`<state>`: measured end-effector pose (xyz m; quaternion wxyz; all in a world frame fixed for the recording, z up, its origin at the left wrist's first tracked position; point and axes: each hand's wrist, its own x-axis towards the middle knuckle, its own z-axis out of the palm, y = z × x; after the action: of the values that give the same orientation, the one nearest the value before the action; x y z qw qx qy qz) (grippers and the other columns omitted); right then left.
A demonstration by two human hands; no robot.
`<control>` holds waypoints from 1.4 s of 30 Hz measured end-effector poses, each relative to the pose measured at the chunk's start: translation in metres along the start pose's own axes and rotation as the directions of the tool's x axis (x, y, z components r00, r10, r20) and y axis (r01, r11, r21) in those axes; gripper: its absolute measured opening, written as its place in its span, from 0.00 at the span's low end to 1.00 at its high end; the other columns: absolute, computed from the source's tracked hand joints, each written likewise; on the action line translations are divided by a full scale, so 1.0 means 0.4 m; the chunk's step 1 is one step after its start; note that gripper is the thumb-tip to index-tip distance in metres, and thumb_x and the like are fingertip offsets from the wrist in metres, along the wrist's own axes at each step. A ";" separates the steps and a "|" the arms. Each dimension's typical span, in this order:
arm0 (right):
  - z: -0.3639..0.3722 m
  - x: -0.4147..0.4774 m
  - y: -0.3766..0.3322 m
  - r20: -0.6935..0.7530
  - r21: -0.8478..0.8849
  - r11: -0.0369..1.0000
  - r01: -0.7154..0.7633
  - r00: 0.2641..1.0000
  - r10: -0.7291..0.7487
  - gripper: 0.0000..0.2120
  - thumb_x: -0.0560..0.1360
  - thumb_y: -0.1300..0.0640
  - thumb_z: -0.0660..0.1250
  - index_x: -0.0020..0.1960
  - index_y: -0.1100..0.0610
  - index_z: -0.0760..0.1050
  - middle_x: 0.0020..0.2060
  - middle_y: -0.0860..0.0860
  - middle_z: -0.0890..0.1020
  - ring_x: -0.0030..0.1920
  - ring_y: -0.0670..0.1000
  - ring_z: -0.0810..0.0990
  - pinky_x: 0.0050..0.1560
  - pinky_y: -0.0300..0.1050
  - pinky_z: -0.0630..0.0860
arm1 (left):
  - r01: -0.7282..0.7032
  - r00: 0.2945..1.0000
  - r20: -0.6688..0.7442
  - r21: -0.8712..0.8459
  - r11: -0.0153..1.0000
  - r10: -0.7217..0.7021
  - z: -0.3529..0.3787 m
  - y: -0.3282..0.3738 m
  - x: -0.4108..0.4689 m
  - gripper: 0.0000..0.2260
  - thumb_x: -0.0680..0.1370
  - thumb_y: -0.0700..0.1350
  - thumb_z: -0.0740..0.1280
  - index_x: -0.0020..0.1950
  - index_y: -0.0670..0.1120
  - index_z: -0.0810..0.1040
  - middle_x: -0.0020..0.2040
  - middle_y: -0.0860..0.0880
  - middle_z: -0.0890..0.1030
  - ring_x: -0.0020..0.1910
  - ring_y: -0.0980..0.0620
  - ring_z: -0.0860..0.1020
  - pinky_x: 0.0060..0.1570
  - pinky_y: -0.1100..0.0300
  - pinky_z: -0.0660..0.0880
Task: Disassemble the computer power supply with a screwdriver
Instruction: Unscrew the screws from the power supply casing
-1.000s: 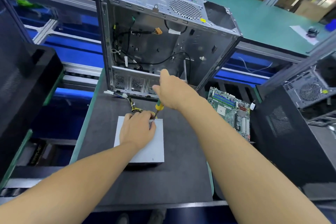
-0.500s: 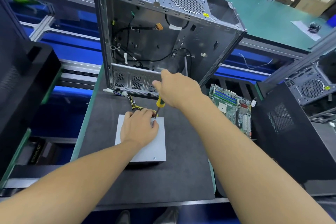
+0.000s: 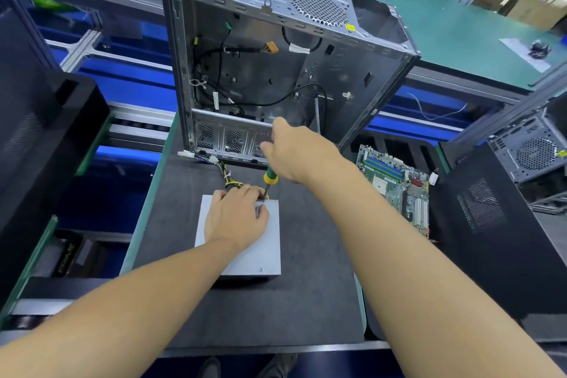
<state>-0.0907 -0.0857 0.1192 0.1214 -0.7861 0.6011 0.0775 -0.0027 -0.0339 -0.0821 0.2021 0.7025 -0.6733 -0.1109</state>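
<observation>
A grey metal power supply (image 3: 264, 248) lies flat on the dark mat, its yellow and black cable bundle (image 3: 228, 176) trailing from its far edge toward the case. My left hand (image 3: 236, 218) rests on the supply's far half, fingers curled over the far edge near the cables. My right hand (image 3: 299, 153) grips the green and yellow handle of a screwdriver (image 3: 269, 178). The screwdriver stands nearly upright with its tip at the supply's far right corner, right beside my left fingers. A screw (image 3: 261, 270) shows near the supply's front edge.
An emptied silver computer case (image 3: 306, 49) stands open just behind the supply. A green motherboard (image 3: 395, 184) lies to the right of the mat (image 3: 291, 310). Black case panels stand at left (image 3: 40, 144) and right (image 3: 497, 224). Another case (image 3: 534, 150) sits far right.
Both hands and the screwdriver stay at the supply's far right corner; only the camera view has shifted slightly.
</observation>
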 end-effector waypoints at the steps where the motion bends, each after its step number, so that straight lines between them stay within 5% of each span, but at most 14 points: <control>1: -0.004 0.001 0.001 0.040 0.056 0.998 0.005 0.999 -0.007 0.11 0.81 0.49 0.55 0.57 0.55 0.64 0.44 0.52 0.74 0.40 0.55 0.73 0.35 0.47 0.66 | 0.002 1.000 -0.002 0.004 1.000 -0.002 -0.001 0.001 0.000 0.09 0.77 0.50 0.60 0.53 0.53 0.77 0.52 0.57 0.81 0.49 0.53 0.77 0.54 0.54 0.64; 4: -0.013 0.003 0.005 0.152 0.133 0.991 0.011 0.988 -0.032 0.12 0.78 0.52 0.61 0.58 0.55 0.63 0.52 0.53 0.70 0.38 0.52 0.73 0.33 0.46 0.65 | 0.002 1.000 -0.012 0.008 1.000 -0.002 0.002 0.002 0.001 0.08 0.77 0.50 0.59 0.52 0.54 0.77 0.51 0.57 0.80 0.49 0.53 0.76 0.53 0.55 0.62; 7: -0.004 0.000 0.004 0.130 0.098 0.995 -0.005 0.991 -0.007 0.17 0.78 0.46 0.61 0.60 0.54 0.63 0.55 0.53 0.70 0.44 0.57 0.75 0.38 0.48 0.69 | 0.006 1.000 -0.006 0.017 1.000 -0.006 0.003 0.002 0.002 0.09 0.77 0.51 0.59 0.52 0.54 0.76 0.52 0.58 0.80 0.49 0.54 0.76 0.54 0.55 0.62; 10: 0.009 -0.008 0.003 -0.008 -0.003 0.998 -0.058 0.998 0.058 0.21 0.80 0.37 0.51 0.59 0.55 0.62 0.43 0.50 0.72 0.42 0.57 0.73 0.36 0.48 0.64 | 0.006 1.000 -0.004 0.016 1.000 -0.006 0.004 0.002 0.002 0.10 0.77 0.51 0.59 0.54 0.54 0.77 0.53 0.58 0.80 0.49 0.54 0.76 0.55 0.55 0.63; 13: 0.020 -0.006 0.011 -0.050 0.041 0.999 -0.009 0.999 0.011 0.11 0.83 0.47 0.53 0.52 0.56 0.60 0.36 0.51 0.72 0.35 0.55 0.72 0.31 0.46 0.62 | 0.003 1.000 -0.012 0.012 1.000 -0.003 0.006 0.000 0.001 0.09 0.78 0.50 0.59 0.53 0.53 0.77 0.52 0.57 0.80 0.48 0.53 0.76 0.54 0.55 0.64; 17: -0.006 -0.005 0.015 0.121 0.190 0.982 0.015 0.992 -0.038 0.10 0.78 0.54 0.60 0.56 0.56 0.63 0.52 0.54 0.71 0.42 0.56 0.74 0.36 0.47 0.69 | 0.010 1.000 -0.023 0.008 1.000 -0.009 0.000 0.004 -0.001 0.07 0.78 0.50 0.61 0.52 0.53 0.77 0.50 0.57 0.80 0.47 0.52 0.77 0.53 0.54 0.64; 20: -0.001 -0.015 0.015 0.133 0.177 0.984 -0.006 0.991 -0.018 0.16 0.77 0.49 0.61 0.58 0.55 0.63 0.57 0.54 0.70 0.49 0.58 0.73 0.45 0.50 0.72 | 0.008 0.999 -0.032 0.003 1.000 -0.008 0.002 0.003 -0.001 0.07 0.78 0.50 0.61 0.51 0.53 0.77 0.49 0.57 0.80 0.47 0.52 0.77 0.53 0.54 0.65; 23: 0.019 -0.024 0.016 -0.033 0.010 0.999 -0.054 0.998 0.054 0.21 0.80 0.38 0.53 0.58 0.55 0.61 0.47 0.51 0.71 0.46 0.58 0.72 0.38 0.49 0.65 | -0.001 1.000 -0.013 0.024 1.000 0.002 0.006 0.001 0.001 0.09 0.78 0.52 0.60 0.54 0.54 0.77 0.51 0.58 0.80 0.49 0.53 0.77 0.56 0.54 0.65; 26: 0.021 -0.023 0.017 -0.090 -0.048 0.998 -0.042 0.995 0.037 0.16 0.82 0.42 0.50 0.52 0.56 0.59 0.35 0.50 0.70 0.36 0.56 0.71 0.30 0.46 0.57 | 0.004 1.000 0.006 0.031 1.000 -0.004 0.006 0.001 0.000 0.11 0.78 0.53 0.59 0.56 0.54 0.77 0.52 0.58 0.80 0.51 0.54 0.76 0.58 0.54 0.65; 31: 0.001 -0.015 0.023 0.064 0.022 0.999 0.039 0.997 -0.040 0.10 0.80 0.51 0.57 0.55 0.56 0.61 0.44 0.51 0.72 0.43 0.59 0.75 0.37 0.48 0.67 | 0.010 1.000 -0.001 0.063 0.998 -0.010 0.009 0.001 0.003 0.10 0.78 0.56 0.59 0.54 0.55 0.76 0.50 0.58 0.79 0.51 0.54 0.76 0.56 0.54 0.65; 34: -0.004 -0.023 0.023 0.097 0.051 0.997 0.058 0.993 -0.063 0.15 0.77 0.51 0.62 0.60 0.55 0.63 0.54 0.53 0.69 0.47 0.59 0.75 0.44 0.50 0.70 | 0.003 1.000 0.001 0.075 0.997 -0.003 0.008 0.002 0.002 0.10 0.78 0.57 0.60 0.54 0.55 0.76 0.49 0.58 0.79 0.50 0.53 0.76 0.55 0.54 0.65; 38: 0.014 -0.032 0.009 -0.061 -0.107 0.994 0.004 0.998 -0.011 0.22 0.79 0.36 0.53 0.58 0.54 0.61 0.43 0.49 0.70 0.41 0.56 0.72 0.37 0.47 0.62 | -0.003 1.000 0.021 0.079 0.997 0.001 0.007 0.001 0.001 0.11 0.79 0.58 0.58 0.54 0.55 0.75 0.51 0.58 0.78 0.51 0.54 0.76 0.57 0.54 0.65; 42: 0.023 -0.026 0.006 -0.053 -0.084 0.996 0.001 0.999 -0.005 0.13 0.83 0.45 0.49 0.51 0.55 0.60 0.37 0.50 0.70 0.40 0.57 0.71 0.34 0.47 0.61 | 0.004 1.000 0.006 0.115 0.993 -0.005 0.010 0.003 0.001 0.14 0.79 0.59 0.57 0.54 0.55 0.78 0.51 0.58 0.78 0.53 0.54 0.75 0.56 0.54 0.63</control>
<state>-0.0956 -0.0742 0.1129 0.0725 -0.7931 0.5992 0.0818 -0.0054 -0.0350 -0.0852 0.1589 0.7141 -0.6777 -0.0743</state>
